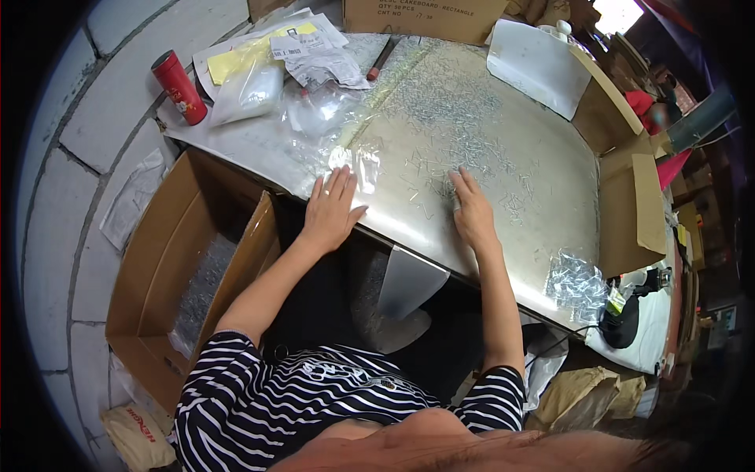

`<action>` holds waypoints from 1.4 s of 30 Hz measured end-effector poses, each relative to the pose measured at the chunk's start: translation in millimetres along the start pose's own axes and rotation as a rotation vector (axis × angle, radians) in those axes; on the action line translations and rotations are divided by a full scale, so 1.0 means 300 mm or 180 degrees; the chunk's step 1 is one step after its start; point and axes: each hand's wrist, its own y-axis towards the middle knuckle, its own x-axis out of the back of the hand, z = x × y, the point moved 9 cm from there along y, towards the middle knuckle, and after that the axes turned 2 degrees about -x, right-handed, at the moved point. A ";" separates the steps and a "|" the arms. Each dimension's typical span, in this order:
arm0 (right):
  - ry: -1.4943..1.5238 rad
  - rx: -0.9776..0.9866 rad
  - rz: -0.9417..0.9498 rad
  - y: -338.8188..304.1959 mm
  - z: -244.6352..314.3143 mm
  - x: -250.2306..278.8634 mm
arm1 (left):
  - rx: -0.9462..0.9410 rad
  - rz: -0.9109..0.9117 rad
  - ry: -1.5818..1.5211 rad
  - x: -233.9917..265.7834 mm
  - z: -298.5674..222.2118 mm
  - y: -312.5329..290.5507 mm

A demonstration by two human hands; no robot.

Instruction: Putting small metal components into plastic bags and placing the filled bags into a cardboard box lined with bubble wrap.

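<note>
My left hand (330, 214) lies flat at the table's near edge, fingers stretched and slightly apart. Its fingertips rest on or just beside a small clear plastic bag (368, 169). Further right, my right hand (473, 214) is turned on its side, with its fingers stretched out against the near edge of a loose spread of small bent metal wire pieces (460, 118). A few single pieces lie between the two hands. The underside of the right hand is hidden, so I cannot see whether any piece touches the palm.
Clear plastic bags (250, 93) and papers lie at the far left beside a red can (179, 88). An open cardboard box (149, 259) holding bagged metal pieces stands left below the table. A filled clear bag (576, 285) sits at the right corner. Cardboard flaps (629, 212) wall the right side.
</note>
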 end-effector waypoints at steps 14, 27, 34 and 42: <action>0.0581 -0.0273 -0.0207 -0.309 0.075 0.093 | -0.0326 -0.0677 -0.1965 0.066 -0.004 -0.040; 0.1904 -0.0705 0.0929 -0.626 0.254 -0.122 | 0.0777 0.1882 -0.4142 -0.149 -0.319 -0.350; 0.1202 -0.1076 0.1970 -0.834 0.120 -0.319 | 0.0507 0.2931 -0.3925 -0.262 -0.335 -0.504; 0.0842 -0.1095 0.0829 -0.747 -0.071 -0.167 | 0.0555 0.2161 -0.2916 -0.385 -0.265 -0.498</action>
